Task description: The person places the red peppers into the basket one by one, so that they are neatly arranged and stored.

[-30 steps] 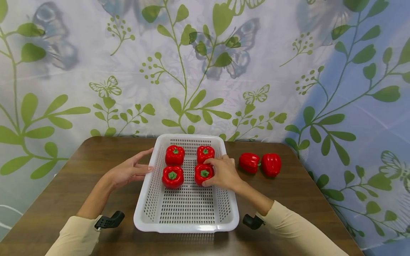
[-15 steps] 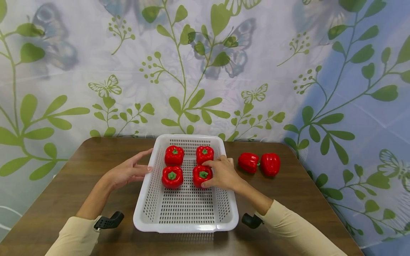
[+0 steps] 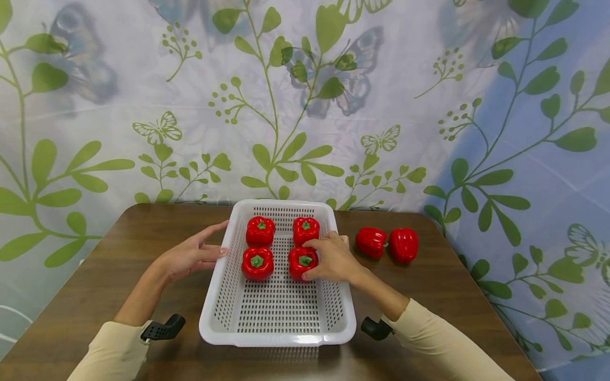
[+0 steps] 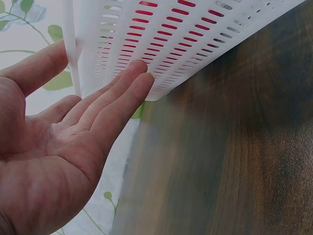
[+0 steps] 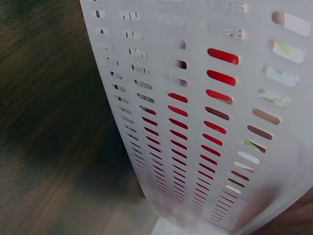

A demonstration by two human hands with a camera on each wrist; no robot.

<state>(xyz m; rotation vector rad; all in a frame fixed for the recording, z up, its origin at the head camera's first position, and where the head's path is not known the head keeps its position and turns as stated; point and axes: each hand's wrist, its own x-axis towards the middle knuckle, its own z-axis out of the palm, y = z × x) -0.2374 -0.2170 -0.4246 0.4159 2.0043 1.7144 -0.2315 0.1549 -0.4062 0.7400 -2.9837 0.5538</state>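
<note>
A white perforated plastic basket [image 3: 278,339] sits on the table with red bell peppers standing in two rows, green stems up. On its left are a far bell pepper [image 3: 260,233] and a nearer one [image 3: 257,266]; another bell pepper [image 3: 305,228] is at the far right. My right hand [image 3: 335,259] reaches over the right rim and grips the near-right bell pepper [image 3: 297,266] between thumb and fingers. Outside the left wall, my left hand [image 3: 188,256] has extended fingers [image 4: 117,107] against the basket. The right wrist view shows mostly the slotted wall [image 5: 195,112], hiding that hand's grip.
Two more red bell peppers lie on their sides right of the basket, one [image 3: 370,242] close beside the other [image 3: 403,245]. The brown wooden table [image 3: 157,222] ends at a patterned cloth [image 3: 190,132] behind. Inside the basket, its slotted floor [image 3: 278,312] shows toward the front.
The gripped bell pepper has shifted slightly toward the front of the basket and left, with my right hand on it. My left hand stays at the left wall.
</note>
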